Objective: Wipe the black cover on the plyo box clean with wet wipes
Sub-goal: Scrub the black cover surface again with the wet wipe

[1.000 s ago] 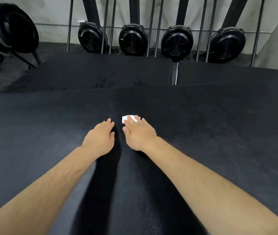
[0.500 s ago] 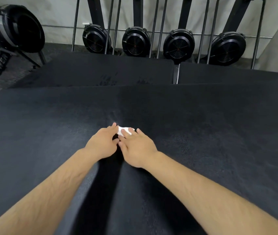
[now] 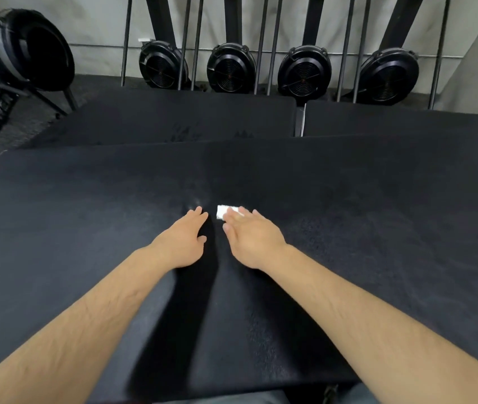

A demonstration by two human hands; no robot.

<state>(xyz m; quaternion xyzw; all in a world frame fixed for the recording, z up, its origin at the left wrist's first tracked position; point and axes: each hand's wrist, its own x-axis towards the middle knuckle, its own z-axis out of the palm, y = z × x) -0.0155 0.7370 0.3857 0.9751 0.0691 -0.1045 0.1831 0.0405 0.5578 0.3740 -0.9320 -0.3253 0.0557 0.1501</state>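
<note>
Closest in, the black cover [image 3: 86,243] ends right under the forearms, so pulling a stroke back too far would probably drag the wet wipe [image 3: 222,212] off that lip. Mid-surface, the left hand [image 3: 183,243] lies flat with its fingers straight, holding nothing. It's just beside the right hand [image 3: 249,240], whose straight fingers press down on the small folded wipe — only its front corner pokes out past the fingertips. Nothing's actually gripping the wipe, so my guess is a fast sweep over this grainy-looking texture could bunch it up or let it slip out from under. It's also a tiny pad for a big surface, so missed strips seem likely. Room-wise — loads of bare cover left and right. Past the far edge sit more black-topped boxes [image 3: 173,118], then rower fans [image 3: 229,68] by the wall.
</note>
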